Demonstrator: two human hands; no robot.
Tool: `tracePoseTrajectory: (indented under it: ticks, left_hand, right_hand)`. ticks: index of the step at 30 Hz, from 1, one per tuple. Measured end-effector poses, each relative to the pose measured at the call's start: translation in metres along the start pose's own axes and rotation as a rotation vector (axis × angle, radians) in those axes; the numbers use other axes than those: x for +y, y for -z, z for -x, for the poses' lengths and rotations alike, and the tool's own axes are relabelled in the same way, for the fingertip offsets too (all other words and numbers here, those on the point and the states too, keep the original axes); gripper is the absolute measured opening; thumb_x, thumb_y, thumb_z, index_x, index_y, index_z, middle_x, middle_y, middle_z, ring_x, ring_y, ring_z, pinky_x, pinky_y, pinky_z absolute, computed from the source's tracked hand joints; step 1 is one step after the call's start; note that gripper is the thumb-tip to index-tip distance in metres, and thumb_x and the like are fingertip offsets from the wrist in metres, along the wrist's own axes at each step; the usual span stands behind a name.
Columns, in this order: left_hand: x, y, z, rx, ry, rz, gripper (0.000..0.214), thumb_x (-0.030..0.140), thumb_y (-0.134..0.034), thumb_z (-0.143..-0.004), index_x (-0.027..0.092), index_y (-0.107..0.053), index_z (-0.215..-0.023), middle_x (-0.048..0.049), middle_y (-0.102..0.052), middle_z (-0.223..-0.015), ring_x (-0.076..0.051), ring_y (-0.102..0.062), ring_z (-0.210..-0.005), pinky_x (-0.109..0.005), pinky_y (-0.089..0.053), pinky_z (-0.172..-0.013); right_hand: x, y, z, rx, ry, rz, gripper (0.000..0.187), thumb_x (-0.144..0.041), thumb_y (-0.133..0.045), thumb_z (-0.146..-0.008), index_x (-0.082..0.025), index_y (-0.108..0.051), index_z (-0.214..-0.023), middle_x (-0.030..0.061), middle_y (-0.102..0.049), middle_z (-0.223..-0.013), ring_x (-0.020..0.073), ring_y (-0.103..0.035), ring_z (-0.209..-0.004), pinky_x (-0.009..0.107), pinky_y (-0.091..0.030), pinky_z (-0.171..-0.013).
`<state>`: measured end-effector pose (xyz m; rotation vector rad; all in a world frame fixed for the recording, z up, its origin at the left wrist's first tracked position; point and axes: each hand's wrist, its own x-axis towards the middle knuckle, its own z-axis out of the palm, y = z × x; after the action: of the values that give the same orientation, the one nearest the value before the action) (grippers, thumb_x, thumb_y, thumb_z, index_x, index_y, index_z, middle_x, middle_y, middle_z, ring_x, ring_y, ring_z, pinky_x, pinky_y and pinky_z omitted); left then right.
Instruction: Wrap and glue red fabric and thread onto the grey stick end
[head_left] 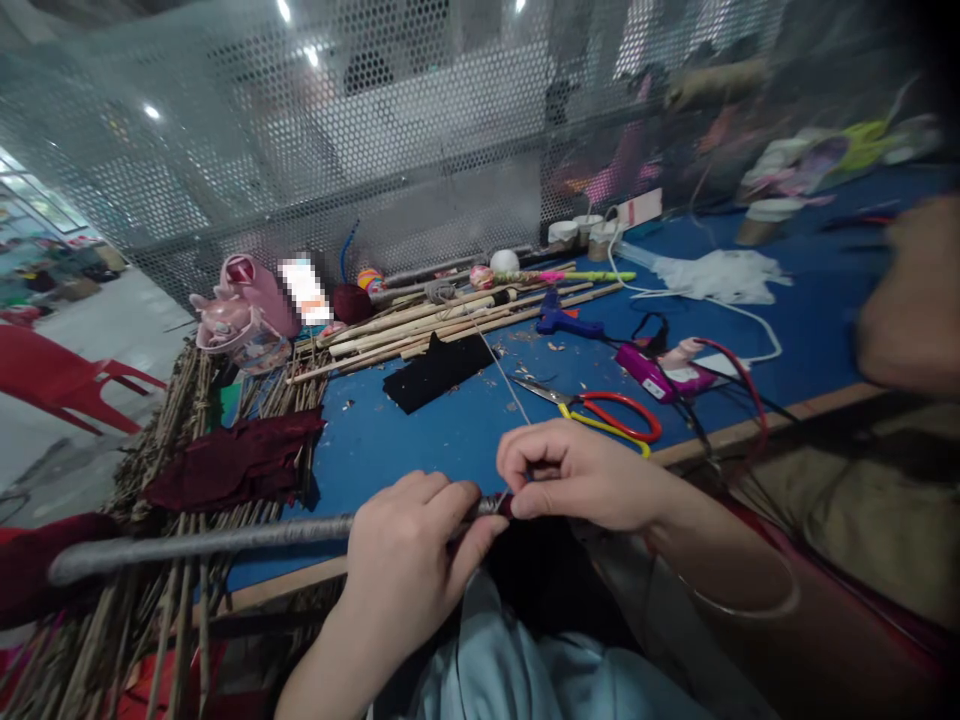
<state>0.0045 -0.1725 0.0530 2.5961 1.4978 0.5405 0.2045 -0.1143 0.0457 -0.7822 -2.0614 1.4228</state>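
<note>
A long stick wrapped in grey yarn point(217, 543) lies level in front of me, its far end out to the left. My left hand point(420, 540) is closed round it near its right end. There my right hand point(574, 472) is closed in a pinch, with a strand of grey yarn point(504, 372) running from its fingers up across the table. A small dark red patch shows at the stick's tip between the hands; I cannot tell what it is. Beyond my right hand lie scissors point(600, 410) with red and yellow handles.
On the blue table point(360, 440) are a black cloth point(442, 372), several wooden sticks point(420, 325), a blue glue gun point(566, 322) and a magenta tool point(664, 375). Bundled twigs point(180, 410) and dark red cloth point(236, 462) lie left. Another person's blurred arm point(911, 300) is at right.
</note>
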Motion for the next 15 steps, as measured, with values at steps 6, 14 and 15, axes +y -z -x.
tracePoseTrajectory:
  ticks: [6, 14, 15]
  left_hand:
    - [0.002, 0.001, 0.002, 0.013, -0.011, 0.040, 0.020, 0.039, -0.048, -0.084, 0.023, -0.059, -0.083, 0.0004, -0.055, -0.066, -0.015, -0.049, -0.064, -0.026, -0.028, -0.055]
    - [-0.005, 0.004, -0.004, 0.138, 0.001, 0.048, 0.023, 0.036, -0.050, -0.083, 0.024, -0.058, -0.101, -0.0010, -0.061, -0.076, -0.015, -0.052, -0.070, -0.027, -0.035, -0.061]
    - [-0.007, 0.002, -0.007, 0.140, 0.004, 0.040, 0.025, 0.036, -0.049, -0.084, 0.026, -0.057, -0.105, -0.0010, -0.061, -0.078, -0.016, -0.052, -0.071, -0.027, -0.035, -0.062]
  right_hand:
    - [0.029, -0.003, -0.020, -0.123, 0.022, -0.638, 0.031, -0.038, -0.071, -0.064, -0.014, -0.052, -0.068, -0.0032, -0.050, -0.062, 0.0050, -0.039, -0.051, 0.018, -0.030, -0.047]
    - [0.047, -0.043, -0.023, 0.063, -0.040, -0.355, 0.029, -0.040, -0.063, -0.073, -0.012, -0.055, -0.066, -0.0030, -0.049, -0.059, 0.0074, -0.043, -0.053, 0.020, -0.034, -0.052]
    - [0.045, -0.046, -0.017, 0.119, 0.006, -0.217, 0.028, -0.038, -0.058, -0.077, -0.013, -0.056, -0.066, -0.0022, -0.050, -0.060, 0.0085, -0.044, -0.055, 0.021, -0.034, -0.054]
